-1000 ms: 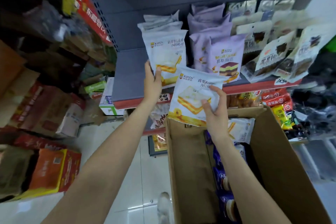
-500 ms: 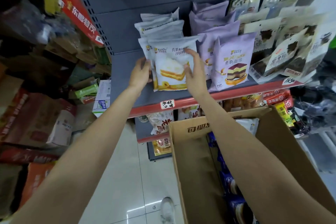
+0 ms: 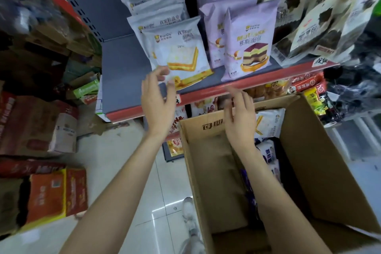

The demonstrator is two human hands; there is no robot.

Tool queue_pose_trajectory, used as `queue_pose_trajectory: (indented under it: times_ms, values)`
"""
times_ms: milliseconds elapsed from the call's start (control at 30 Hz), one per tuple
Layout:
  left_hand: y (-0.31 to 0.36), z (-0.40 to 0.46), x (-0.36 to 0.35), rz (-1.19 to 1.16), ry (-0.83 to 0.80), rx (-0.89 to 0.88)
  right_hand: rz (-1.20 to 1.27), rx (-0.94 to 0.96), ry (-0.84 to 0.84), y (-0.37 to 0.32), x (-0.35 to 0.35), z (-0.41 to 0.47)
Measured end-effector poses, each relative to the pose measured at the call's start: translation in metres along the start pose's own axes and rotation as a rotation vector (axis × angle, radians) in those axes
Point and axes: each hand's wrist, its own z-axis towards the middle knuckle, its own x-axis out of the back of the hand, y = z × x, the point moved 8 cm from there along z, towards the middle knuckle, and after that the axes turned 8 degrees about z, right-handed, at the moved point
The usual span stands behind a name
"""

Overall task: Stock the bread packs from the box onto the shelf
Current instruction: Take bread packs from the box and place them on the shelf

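A white bread pack (image 3: 181, 53) printed with a toast sandwich stands at the front of a row of like packs on the grey shelf (image 3: 121, 80). My left hand (image 3: 157, 99) hovers just below its lower left corner, fingers spread, holding nothing. My right hand (image 3: 240, 117) is over the far end of the brown cardboard box (image 3: 321, 171), fingers apart and empty. Inside the box lie another white bread pack (image 3: 268, 121) and several blue-and-white packs (image 3: 268, 150), partly hidden by my right forearm.
Purple cake-bread packs (image 3: 247, 41) stand right of the white row, with dark-filled white pouches (image 3: 313, 24) further right. The shelf's left part is bare. Cartons (image 3: 49, 194) pile on the floor at left. A lower shelf holds red and yellow snack bags (image 3: 307, 84).
The pack held in my right hand was set upright at the front of the white row. Both hands have let go and drawn back down toward the box.
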Motion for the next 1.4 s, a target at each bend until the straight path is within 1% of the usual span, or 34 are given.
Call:
queue_pose_trajectory:
  times_ms: [67,100,133,167,233,267,300,333,400,533,600,733,800,867,933,1000,1067,1167,1233,1267,1333,1400]
  values:
    - [0.01,-0.028,-0.016,0.039,-0.06,-0.103,0.061,-0.185,-0.049,0.05,0.029,-0.029]
    - [0.012,-0.041,-0.029,0.077,-0.125,-0.158,0.053,-0.277,-0.086,0.079,0.039,-0.042]
    - [0.012,-0.055,-0.048,0.124,-0.227,-0.21,0.019,-0.353,-0.128,0.108,0.046,-0.052]
    - [0.007,-0.071,-0.071,0.189,-0.362,-0.241,-0.026,-0.405,-0.175,0.135,0.052,-0.061]
    - [-0.013,-0.101,-0.121,0.37,-0.627,-0.229,-0.131,-0.442,-0.286,0.182,0.058,-0.073]
    - [-0.025,-0.114,-0.143,0.455,-0.712,-0.213,-0.201,-0.415,-0.343,0.202,0.058,-0.074]
    - [-0.033,-0.123,-0.162,0.519,-0.755,-0.217,-0.278,-0.365,-0.402,0.221,0.056,-0.072]
    - [-0.04,-0.128,-0.179,0.573,-0.771,-0.235,-0.351,-0.305,-0.462,0.238,0.052,-0.067]
    - [-0.052,-0.128,-0.206,0.685,-0.749,-0.244,-0.469,-0.211,-0.558,0.268,0.04,-0.051]
    - [-0.071,-0.122,-0.232,0.855,-0.662,-0.192,-0.579,-0.231,-0.699,0.318,0.016,-0.021]
    - [-0.075,-0.125,-0.237,0.872,-0.643,-0.176,-0.648,-0.243,-0.733,0.338,0.008,-0.015]
    - [-0.07,-0.13,-0.234,0.872,-0.597,-0.178,-0.884,-0.256,-0.806,0.356,0.001,-0.016]
    - [-0.054,-0.134,-0.229,0.822,-0.516,-0.241,-0.96,-0.225,-0.8,0.35,0.003,-0.017]
    - [-0.036,-0.151,-0.235,0.735,-0.493,-0.344,-0.945,-0.168,-0.772,0.342,0.01,-0.024]
    - [-0.028,-0.175,-0.255,0.667,-0.573,-0.431,-0.897,-0.09,-0.78,0.334,0.018,-0.036]
    - [-0.036,-0.196,-0.283,0.651,-0.711,-0.43,-0.854,-0.076,-0.821,0.335,0.027,-0.054]
    - [-0.053,-0.205,-0.313,0.656,-0.821,-0.333,-0.816,-0.062,-0.775,0.34,0.038,-0.071]
    - [-0.077,-0.2,-0.356,0.594,-0.914,-0.13,-0.73,-0.042,-0.656,0.339,0.055,-0.088]
    - [-0.09,-0.196,-0.381,0.596,-0.969,-0.046,-0.706,-0.033,-0.606,0.337,0.064,-0.096]
    - [-0.094,-0.196,-0.392,0.629,-1.004,-0.055,-0.694,-0.049,-0.592,0.334,0.067,-0.099]
    - [-0.1,-0.198,-0.413,0.731,-1.079,-0.134,-0.665,-0.099,-0.6,0.333,0.069,-0.105]
    - [-0.104,-0.202,-0.427,0.83,-1.134,-0.214,-0.665,-0.146,-0.663,0.336,0.066,-0.11]
